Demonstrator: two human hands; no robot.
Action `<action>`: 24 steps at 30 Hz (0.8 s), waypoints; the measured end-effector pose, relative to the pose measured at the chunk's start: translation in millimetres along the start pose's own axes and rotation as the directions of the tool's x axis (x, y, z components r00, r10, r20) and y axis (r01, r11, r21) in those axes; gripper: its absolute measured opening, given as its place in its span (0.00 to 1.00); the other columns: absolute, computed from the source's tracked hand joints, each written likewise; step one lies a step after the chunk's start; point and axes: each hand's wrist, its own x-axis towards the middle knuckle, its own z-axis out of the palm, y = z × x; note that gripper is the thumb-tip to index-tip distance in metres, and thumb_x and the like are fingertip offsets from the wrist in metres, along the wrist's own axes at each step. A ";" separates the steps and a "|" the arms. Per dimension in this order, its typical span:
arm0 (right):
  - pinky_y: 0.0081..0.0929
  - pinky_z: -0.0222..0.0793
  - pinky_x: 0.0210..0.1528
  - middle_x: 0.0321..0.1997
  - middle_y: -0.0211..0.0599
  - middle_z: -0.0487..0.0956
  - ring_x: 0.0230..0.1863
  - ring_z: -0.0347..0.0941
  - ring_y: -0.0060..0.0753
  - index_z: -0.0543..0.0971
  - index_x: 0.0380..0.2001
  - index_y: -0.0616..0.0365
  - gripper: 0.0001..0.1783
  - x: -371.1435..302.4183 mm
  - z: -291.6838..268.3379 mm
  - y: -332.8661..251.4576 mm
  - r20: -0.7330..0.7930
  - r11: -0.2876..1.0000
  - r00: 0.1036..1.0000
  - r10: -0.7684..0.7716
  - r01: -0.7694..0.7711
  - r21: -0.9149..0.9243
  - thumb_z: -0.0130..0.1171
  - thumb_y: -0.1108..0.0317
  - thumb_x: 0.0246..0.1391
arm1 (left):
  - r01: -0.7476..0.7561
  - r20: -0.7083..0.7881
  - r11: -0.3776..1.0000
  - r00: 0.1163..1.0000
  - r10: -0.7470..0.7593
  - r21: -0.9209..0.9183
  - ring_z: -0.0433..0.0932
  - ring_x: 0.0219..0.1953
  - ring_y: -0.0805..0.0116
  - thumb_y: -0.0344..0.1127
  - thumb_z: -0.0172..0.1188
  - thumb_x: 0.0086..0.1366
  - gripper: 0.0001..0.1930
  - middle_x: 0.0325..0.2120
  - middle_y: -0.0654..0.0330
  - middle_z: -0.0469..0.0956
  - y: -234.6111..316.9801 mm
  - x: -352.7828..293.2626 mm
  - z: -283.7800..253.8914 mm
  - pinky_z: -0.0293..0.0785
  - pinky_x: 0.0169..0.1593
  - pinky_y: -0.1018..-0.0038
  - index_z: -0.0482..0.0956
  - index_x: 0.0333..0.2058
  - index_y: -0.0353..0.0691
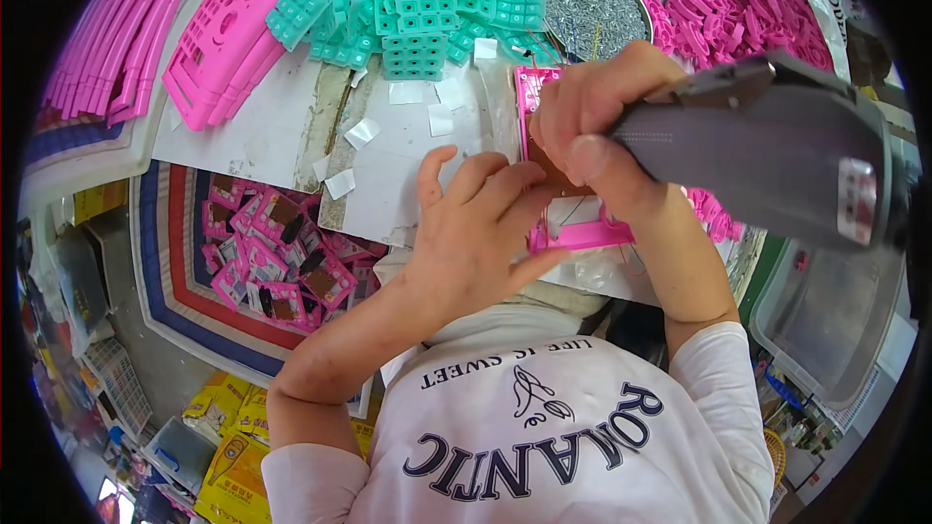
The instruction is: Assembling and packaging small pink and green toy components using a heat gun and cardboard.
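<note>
My right hand [612, 116] is closed around the narrow end of a dark grey electric screwdriver [767, 150]; the tool's tip is hidden behind the fingers. Beneath it lies a pink plastic casing [581, 236] with a brown circuit board [571, 181] in it and thin wires about it. On the casing's left side, my left hand [476, 218] holds it with thumb and forefinger, the other fingers spread and the little finger raised. Beyond both hands stands a round bowl of small silver screws [597, 15].
Turquoise rubber keypads [417, 0] are heaped at the back, next to stacked pink casings [228, 44]. Pink plastic rings [748, 0] pile up at back right. White paper squares [362, 133] dot the table. Lower left, a striped container [155, 252] holds several pink assemblies [282, 262].
</note>
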 end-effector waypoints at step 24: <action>0.40 0.70 0.48 0.40 0.31 0.78 0.46 0.71 0.43 0.83 0.37 0.52 0.16 -90.5 -1.1 -26.4 0.148 0.605 0.980 0.135 0.037 -0.795 0.69 0.73 0.39 | -0.007 -0.110 0.993 0.994 0.019 0.115 0.74 0.42 0.57 0.32 0.73 0.51 0.20 0.41 0.56 0.77 -7.6 21.5 -24.4 0.67 0.47 0.61 0.80 0.43 0.41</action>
